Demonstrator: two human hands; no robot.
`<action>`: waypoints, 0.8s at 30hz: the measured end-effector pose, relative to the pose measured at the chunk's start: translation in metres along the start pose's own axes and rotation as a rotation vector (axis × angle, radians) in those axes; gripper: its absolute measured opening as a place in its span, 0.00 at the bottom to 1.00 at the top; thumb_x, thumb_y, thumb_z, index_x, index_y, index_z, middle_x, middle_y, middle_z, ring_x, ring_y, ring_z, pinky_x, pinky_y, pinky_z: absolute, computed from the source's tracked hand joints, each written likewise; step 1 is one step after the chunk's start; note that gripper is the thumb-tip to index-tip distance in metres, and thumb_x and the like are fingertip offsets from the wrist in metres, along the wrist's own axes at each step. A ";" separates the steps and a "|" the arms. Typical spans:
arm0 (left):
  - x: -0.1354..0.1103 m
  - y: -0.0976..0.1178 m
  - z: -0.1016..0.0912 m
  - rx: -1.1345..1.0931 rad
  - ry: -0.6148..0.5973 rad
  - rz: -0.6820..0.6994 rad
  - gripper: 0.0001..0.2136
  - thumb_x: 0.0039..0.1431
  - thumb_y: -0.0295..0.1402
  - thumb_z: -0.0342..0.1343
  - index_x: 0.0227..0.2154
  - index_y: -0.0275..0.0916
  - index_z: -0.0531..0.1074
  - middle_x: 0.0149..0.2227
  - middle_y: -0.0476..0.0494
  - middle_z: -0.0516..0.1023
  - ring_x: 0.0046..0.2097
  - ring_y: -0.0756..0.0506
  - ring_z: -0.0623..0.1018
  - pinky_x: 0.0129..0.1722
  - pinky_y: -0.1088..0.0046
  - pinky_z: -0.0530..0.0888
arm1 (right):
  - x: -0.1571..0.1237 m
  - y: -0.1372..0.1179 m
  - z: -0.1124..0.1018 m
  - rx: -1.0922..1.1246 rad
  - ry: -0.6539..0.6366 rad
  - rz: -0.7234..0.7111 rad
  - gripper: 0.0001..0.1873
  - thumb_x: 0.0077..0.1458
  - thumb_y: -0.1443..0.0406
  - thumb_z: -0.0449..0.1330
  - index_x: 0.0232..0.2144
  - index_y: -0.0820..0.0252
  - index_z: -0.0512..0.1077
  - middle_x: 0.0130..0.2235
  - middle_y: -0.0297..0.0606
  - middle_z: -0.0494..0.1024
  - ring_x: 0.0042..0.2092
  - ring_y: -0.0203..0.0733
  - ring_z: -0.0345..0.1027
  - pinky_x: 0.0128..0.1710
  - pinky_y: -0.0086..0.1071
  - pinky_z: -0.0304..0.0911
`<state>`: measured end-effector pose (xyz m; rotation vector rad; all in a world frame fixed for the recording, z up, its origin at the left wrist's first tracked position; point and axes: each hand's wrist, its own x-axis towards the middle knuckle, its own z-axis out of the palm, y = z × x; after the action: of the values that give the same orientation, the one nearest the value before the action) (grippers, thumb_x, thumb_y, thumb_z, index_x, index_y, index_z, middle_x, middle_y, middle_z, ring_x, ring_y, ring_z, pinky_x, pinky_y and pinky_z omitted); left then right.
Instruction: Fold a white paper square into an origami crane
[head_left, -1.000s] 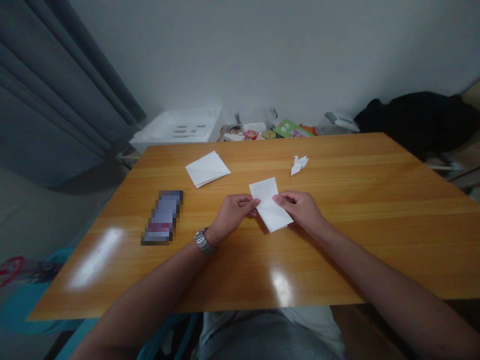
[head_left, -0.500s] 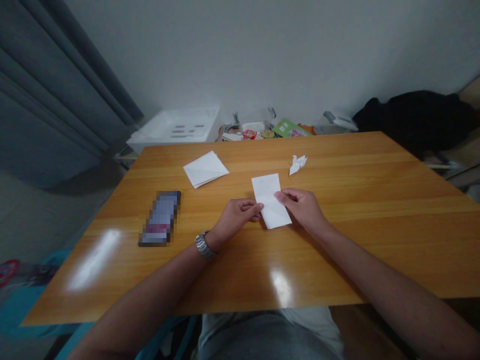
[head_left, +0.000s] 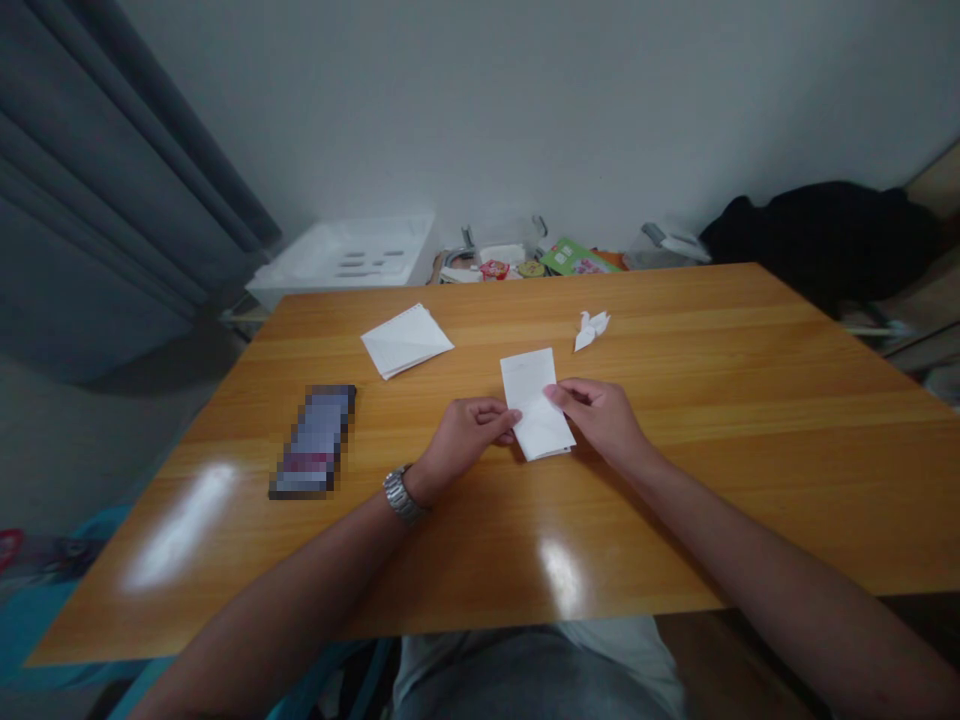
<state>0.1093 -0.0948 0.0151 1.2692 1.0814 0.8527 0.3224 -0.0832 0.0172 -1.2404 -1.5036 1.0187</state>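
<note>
A folded sheet of white paper [head_left: 531,385] is held between both hands above the middle of the table. My left hand [head_left: 474,432] pinches its left edge, thumb on top and fingers underneath. On the opposite edge my right hand [head_left: 600,410] grips the paper the same way, with its thumb lying on the face. The layers part slightly at the paper's lower edge. Beyond my right hand a small white paper crane [head_left: 592,329] rests on the wood. A silver watch [head_left: 403,495] is on my left wrist.
Several white paper sheets [head_left: 407,342] lie stacked at the back left of the wooden table [head_left: 720,400]. A phone [head_left: 313,442], its screen blurred, lies left. Behind the table are a white foam box [head_left: 345,250], a green booklet [head_left: 576,257] and a black cloth [head_left: 825,240].
Both hands keep their hold on the paper. Its lower layers now show apart at the bottom edge. The whole view has shifted slightly.
</note>
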 end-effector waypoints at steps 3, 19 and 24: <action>0.000 0.001 0.001 -0.008 0.012 0.010 0.15 0.56 0.43 0.65 0.33 0.33 0.79 0.34 0.42 0.83 0.33 0.51 0.80 0.35 0.78 0.77 | 0.000 -0.001 0.000 -0.007 0.004 -0.006 0.18 0.57 0.52 0.62 0.31 0.62 0.79 0.30 0.36 0.79 0.31 0.39 0.69 0.31 0.31 0.61; -0.004 0.004 0.006 0.007 -0.103 0.002 0.17 0.58 0.45 0.63 0.35 0.33 0.79 0.31 0.45 0.80 0.34 0.51 0.79 0.39 0.77 0.78 | 0.003 0.000 -0.002 -0.037 0.132 -0.043 0.18 0.57 0.52 0.63 0.31 0.61 0.80 0.30 0.36 0.80 0.32 0.41 0.70 0.32 0.31 0.63; -0.004 0.004 0.006 0.034 -0.090 -0.005 0.17 0.58 0.45 0.63 0.34 0.33 0.78 0.32 0.44 0.81 0.33 0.51 0.79 0.38 0.76 0.78 | 0.002 0.001 -0.002 -0.013 0.113 -0.038 0.19 0.57 0.51 0.62 0.31 0.62 0.80 0.30 0.36 0.79 0.32 0.41 0.69 0.33 0.31 0.62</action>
<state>0.1136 -0.0999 0.0198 1.3204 1.0312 0.7692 0.3241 -0.0806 0.0174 -1.2538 -1.4430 0.9004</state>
